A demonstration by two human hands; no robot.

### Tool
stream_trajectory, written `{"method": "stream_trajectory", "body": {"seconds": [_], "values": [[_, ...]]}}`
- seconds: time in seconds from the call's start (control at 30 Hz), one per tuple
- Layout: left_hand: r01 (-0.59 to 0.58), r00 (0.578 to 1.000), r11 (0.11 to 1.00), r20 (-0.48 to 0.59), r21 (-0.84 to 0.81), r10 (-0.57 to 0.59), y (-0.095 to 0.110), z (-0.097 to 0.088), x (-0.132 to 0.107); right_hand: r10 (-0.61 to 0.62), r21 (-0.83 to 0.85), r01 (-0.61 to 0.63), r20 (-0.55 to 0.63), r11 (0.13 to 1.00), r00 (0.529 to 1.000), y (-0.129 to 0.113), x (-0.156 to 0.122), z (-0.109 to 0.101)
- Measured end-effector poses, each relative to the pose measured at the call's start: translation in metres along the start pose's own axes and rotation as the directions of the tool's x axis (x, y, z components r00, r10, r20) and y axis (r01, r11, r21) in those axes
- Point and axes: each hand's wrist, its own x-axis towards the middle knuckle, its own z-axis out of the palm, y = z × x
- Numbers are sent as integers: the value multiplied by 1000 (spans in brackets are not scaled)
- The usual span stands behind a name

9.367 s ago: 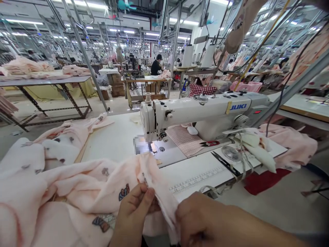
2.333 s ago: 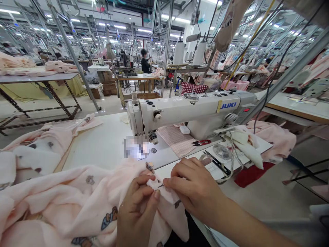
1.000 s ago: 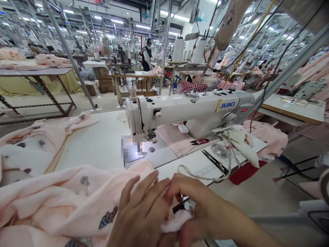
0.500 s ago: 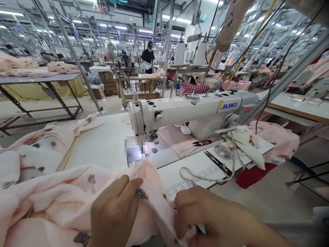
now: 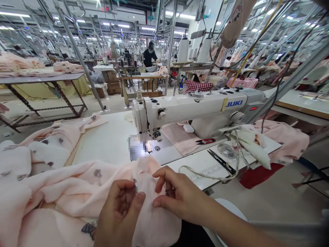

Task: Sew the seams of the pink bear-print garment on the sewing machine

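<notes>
A pale pink, soft printed cloth (image 5: 151, 219) lies across the front of the sewing table and hangs over its edge toward me. My left hand (image 5: 117, 212) pinches a fold of it between thumb and bent fingers. Just to the right, my right hand (image 5: 174, 192) is over the same cloth, thumb and index finger apart and curved, the other fingers partly hidden. Beyond both hands stands a white sewing machine (image 5: 180, 109), its lit needle area blurred out. The cloth's far end reaches up close to that area.
Right of the machine's bed lie red-handled thread snips (image 5: 205, 141), black scissors (image 5: 221, 161), a clear round dish (image 5: 227, 150) and a loose cord (image 5: 203, 175). More pink cloth (image 5: 53, 140) is heaped at left. A person (image 5: 150, 56) stands at a table farther back.
My right hand has risen from the lower right onto the cloth beside my left hand, its fingers now spread. My left hand has turned, showing its thumb. The view has shifted slightly.
</notes>
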Motion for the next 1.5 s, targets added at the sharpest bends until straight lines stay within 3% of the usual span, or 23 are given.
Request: {"method": "stream_trajectory", "body": {"seconds": [0.1,0.23,0.33,0.47,0.77,0.9,1.03,1.5], "values": [[154,984,987,86,46,-157,-2,-6,-5,-17,-147,13,-25,989,1000,-2,2,5],[304,952,906,130,-295,-277,-3,8,-13,-96,-250,93,-1,964,995,5,8,4],[262,965,859,99,-440,-243,-2,28,-12,-158,-298,136,-49,945,986,11,17,-6],[256,967,833,117,-491,-228,-4,43,-6,-200,-358,174,-39,918,979,10,21,-24],[290,956,815,192,-502,-222,-10,45,2,-253,-465,225,1,856,967,-17,-2,-38],[262,964,841,158,-473,-212,-10,47,2,-423,-609,352,30,711,906,-17,0,-35],[241,969,868,151,-433,-193,-10,47,2,-517,-685,364,-21,631,856,-11,3,-32],[201,975,893,173,-402,-142,-14,47,4,-545,-761,338,-23,553,838,-12,5,-29]]}}
